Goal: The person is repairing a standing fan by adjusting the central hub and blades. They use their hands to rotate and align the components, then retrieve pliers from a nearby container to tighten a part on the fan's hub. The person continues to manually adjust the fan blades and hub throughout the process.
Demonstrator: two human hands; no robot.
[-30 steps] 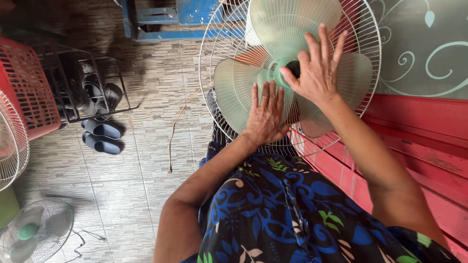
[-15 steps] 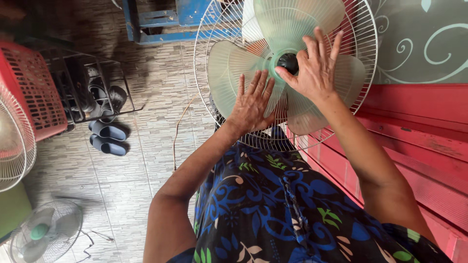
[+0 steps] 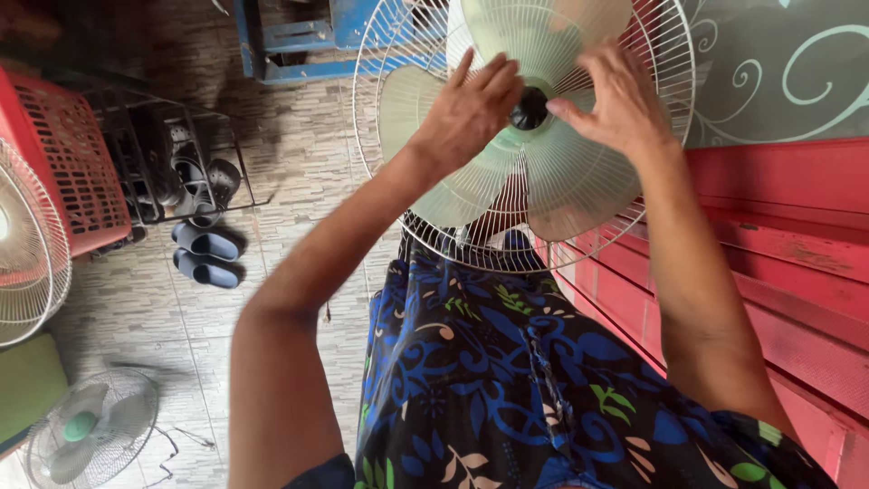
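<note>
My left hand [image 3: 466, 113] lies flat on the pale green fan blade [image 3: 543, 172], fingers spread and unclenched, gripping nothing, just pressing on the plastic beside the hub. My right hand [image 3: 615, 100] comes in from the other side; its grip is half curled, thumb and fingertips right at the black hub cap [image 3: 529, 109], though I cannot tell whether they actually pinch it or only touch it. The blade sits inside one white wire guard [image 3: 380, 136], the rear half of the cage, which stands on my lap against the blue patterned cloth [image 3: 507, 380]. I count three blade lobes in view.

To my right runs a red wooden bench [image 3: 797, 272]. On the tiled floor [image 3: 272, 190], toward its left edge, one small fan [image 3: 86, 430] lies flat, and another wire guard [image 3: 27, 244] leans by a red plastic crate [image 3: 63, 154]. One pair of dark slippers [image 3: 206, 255] lies beside a black wire shoe rack [image 3: 172, 163] with more footwear in it.
</note>
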